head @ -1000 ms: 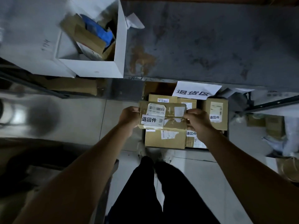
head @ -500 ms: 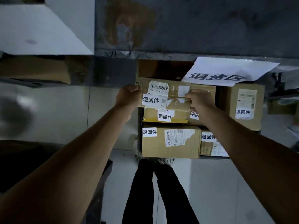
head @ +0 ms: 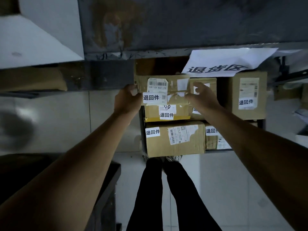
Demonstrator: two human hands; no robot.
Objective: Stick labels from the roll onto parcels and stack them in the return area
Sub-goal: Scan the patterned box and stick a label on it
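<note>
A brown parcel (head: 173, 84) with a barcode sticker and a white return label (head: 151, 97) lies on top of a stack of labelled parcels under the white return-area sign (head: 216, 64). My left hand (head: 127, 100) grips its left end, thumb on the front. My right hand (head: 204, 99) is at its right end with fingers spread, only the thumb near the cardboard. Below it sit a yellow-taped parcel (head: 166, 112) and a larger parcel (head: 175, 139), each bearing the same label. The label roll is out of view.
A taller labelled parcel (head: 248, 95) stands at the right of the stack, a small one (head: 211, 82) behind my right hand. A grey shelf board (head: 166, 22) hangs over the stack. A white box (head: 33, 39) is upper left, a dark table edge (head: 106, 189) lower left.
The parcel went forward and down onto the stack. My right hand's fingers have spread and loosened from its right end. The view has moved closer to the stack.
</note>
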